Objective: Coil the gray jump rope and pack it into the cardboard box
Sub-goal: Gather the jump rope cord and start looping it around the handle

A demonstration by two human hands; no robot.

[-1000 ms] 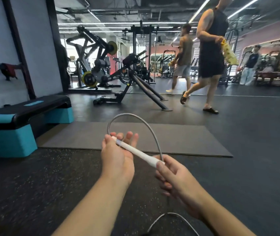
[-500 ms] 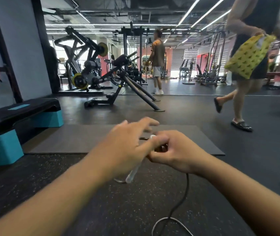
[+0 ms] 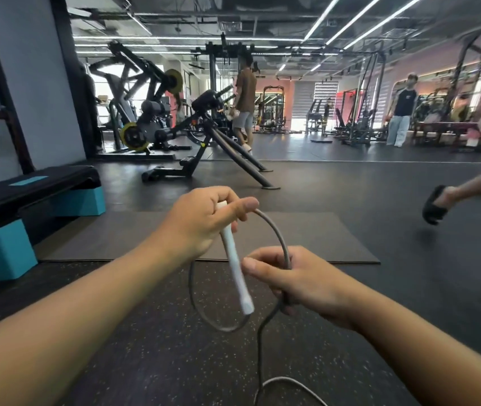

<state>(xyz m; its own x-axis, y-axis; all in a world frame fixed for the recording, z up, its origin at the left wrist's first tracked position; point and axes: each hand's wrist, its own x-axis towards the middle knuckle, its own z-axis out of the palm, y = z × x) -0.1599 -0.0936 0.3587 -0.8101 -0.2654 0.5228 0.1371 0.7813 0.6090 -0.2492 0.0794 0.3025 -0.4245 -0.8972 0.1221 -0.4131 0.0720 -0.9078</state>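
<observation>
The left hand (image 3: 201, 224) is closed around the top end of a white jump-rope handle (image 3: 235, 259), thumb pressed over it, so the handle hangs tilted down and to the right, its lower end free in the air. The gray jump rope (image 3: 277, 232) leaves the left hand near the thumb, arcs up and over to the right, and drops into the right hand (image 3: 298, 278), whose fingers are curled shut on the cord just beside the handle's middle. A second turn of the cord sags below the handle as a loop (image 3: 204, 315), hanging in the air between the two forearms. From the underside of the right hand the rope runs down to the speckled black rubber floor (image 3: 145, 361), where another curve of it lies at the bottom edge of the view.

A gray exercise mat (image 3: 321, 235) lies on the floor beyond the hands. A black-and-teal aerobic step platform (image 3: 28, 197) stands at the left edge. A passer-by's foot in a black slide sandal (image 3: 435, 206) shows at the right edge, lifted off the floor.
</observation>
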